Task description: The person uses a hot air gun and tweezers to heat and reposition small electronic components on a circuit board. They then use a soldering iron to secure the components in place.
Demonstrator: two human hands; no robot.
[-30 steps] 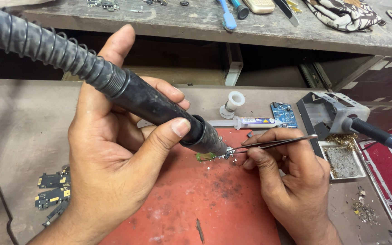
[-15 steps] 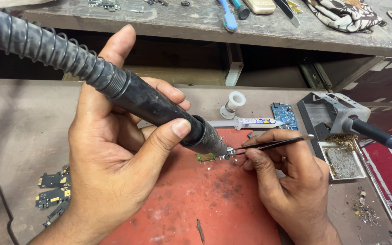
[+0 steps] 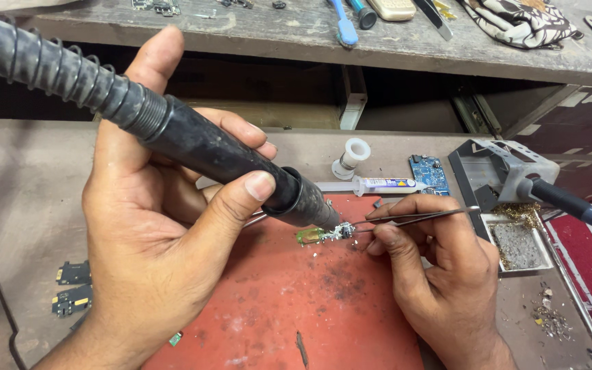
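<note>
Bench: a worn grey worktop (image 3: 22, 178) with a red mat (image 3: 289, 301) in the middle, and a wooden shelf (image 3: 405, 48) running across the back, littered with small tools.
Left hand: the left hand (image 3: 152, 233) is wrapped firmly round a black hot-air handpiece (image 3: 220, 161), thumb pressed along its barrel, fingers curled underneath, index finger pointing up behind it.
Handpiece: it slants down to the right, its ribbed hose climbing off to the upper left, and its nozzle sits right over the small part on the mat.
Right hand: the right hand (image 3: 440, 274) is pinched narrow round thin metal tweezers (image 3: 412, 219), thumb and fingers closed on the shaft, heel resting on the mat's edge.
Tweezers: they lie nearly level, the tips reaching left to the part.
Small part: a tiny green board piece (image 3: 320, 235) lies on the mat, just left of the right-hand fingertips and directly under the nozzle, with pale specks around it.
Around it: a syringe tube (image 3: 378, 183) and a white spool (image 3: 352, 156) just beyond the mat, a blue circuit board (image 3: 429, 173) beside them, and a soldering iron stand (image 3: 508, 171) to the right above a tray of brass wool (image 3: 519, 240).
Far left: dark board pieces (image 3: 73, 288) on the worktop, well apart from the work.
</note>
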